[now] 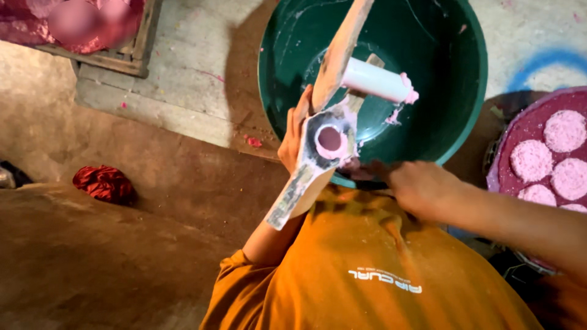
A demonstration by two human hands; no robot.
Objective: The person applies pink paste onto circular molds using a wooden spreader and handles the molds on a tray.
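My left hand grips a long wooden paddle smeared with pale paste and holds it tilted over a dark green basin. The paddle has a round hole filled with pink paste. A white tube sticks out from its far side over the basin, with pink paste at its tip. My right hand is at the basin's near rim, just right of the paddle; its fingers are blurred and partly hidden. My orange shirt fills the lower middle.
A purple round tray with several pink discs stands at the right. A crumpled red cloth lies on the earthen floor at the left. A wooden frame with pink material sits top left on a concrete slab.
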